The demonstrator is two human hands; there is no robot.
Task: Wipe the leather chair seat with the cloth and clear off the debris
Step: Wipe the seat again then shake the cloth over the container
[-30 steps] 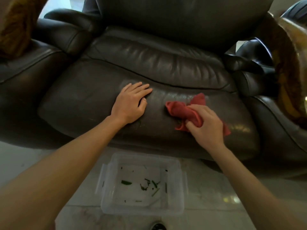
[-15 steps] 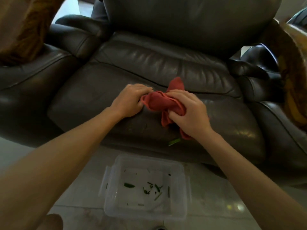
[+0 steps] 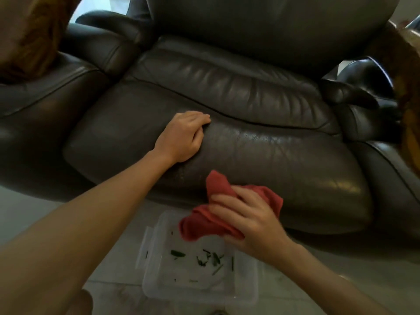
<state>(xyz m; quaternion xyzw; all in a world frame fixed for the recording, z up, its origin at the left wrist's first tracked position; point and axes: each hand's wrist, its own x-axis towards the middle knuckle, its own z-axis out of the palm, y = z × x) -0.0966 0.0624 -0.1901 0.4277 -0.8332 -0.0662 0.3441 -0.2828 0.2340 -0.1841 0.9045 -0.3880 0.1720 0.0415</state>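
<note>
The dark leather chair seat [image 3: 272, 151] fills the middle of the view. My left hand [image 3: 181, 135] rests on the seat near its crease, fingers curled, holding nothing. My right hand [image 3: 245, 217] grips a bunched red cloth [image 3: 204, 226] off the seat's front edge, over the far side of a clear plastic container [image 3: 159, 280] on the floor. Green debris bits [image 3: 206, 258] lie in the container's bottom. I see no debris on the visible part of the seat.
Padded armrests flank the seat at left [image 3: 41, 105] and right [image 3: 391, 178], with the backrest [image 3: 261, 30] behind. A brown furry cushion [image 3: 34, 35] sits at the upper left. Pale tiled floor [image 3: 22, 212] runs under the container.
My right hand has dragged the cloth off the seat's front edge and down over the container. My left hand stayed on the seat, apart from the cloth now.
</note>
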